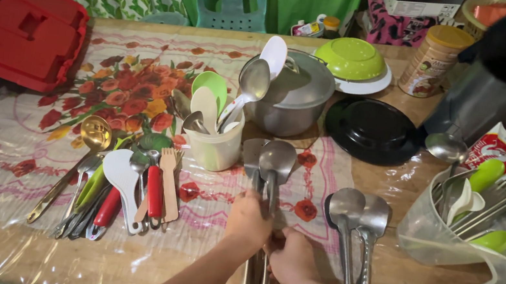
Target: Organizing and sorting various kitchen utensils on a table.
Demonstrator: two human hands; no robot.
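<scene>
Both hands, left (pixel 247 221) and right (pixel 291 256), grip closed around shiny steel spatulas (pixel 269 161) with flat blades.

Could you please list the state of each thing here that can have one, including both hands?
Left hand: closed around the metal spatulas.
Right hand: gripping the same spatula handles, lower down.
Metal pot: lid on.
White cup: upright, holding spoons.
Clear pitcher: upright, full of utensils.
Green bowl: upside down on a white plate.
Brown jar: lid on.
</scene>
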